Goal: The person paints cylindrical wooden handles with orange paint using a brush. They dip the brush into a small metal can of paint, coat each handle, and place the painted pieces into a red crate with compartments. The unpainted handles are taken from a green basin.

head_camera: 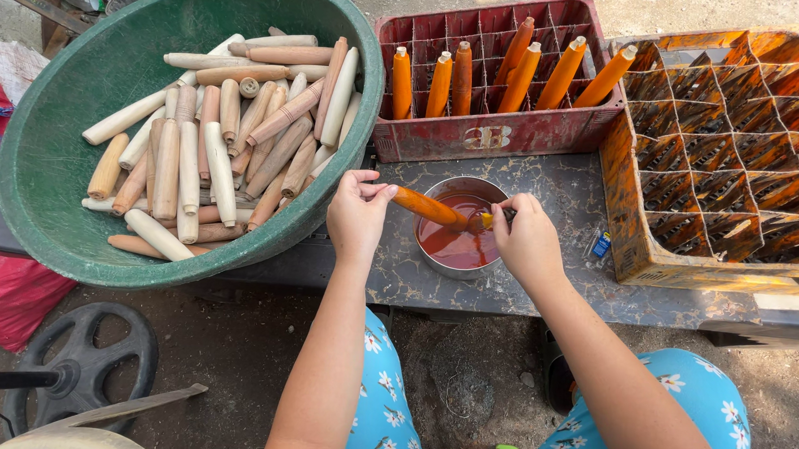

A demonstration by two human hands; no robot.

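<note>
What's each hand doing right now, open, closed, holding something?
Left hand: closed, its grip on one end of an orange-stained wooden handle held over the metal bowl of stain.
Right hand: closed on a small brush.

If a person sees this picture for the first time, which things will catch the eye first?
Probably the big green basin at the left, heaped with bare wooden handles. In the middle, the left hand holds an orange-stained handle over a metal bowl of red-orange stain, while the right hand works a brush there. Behind, stained handles stand in a red crate.
</note>
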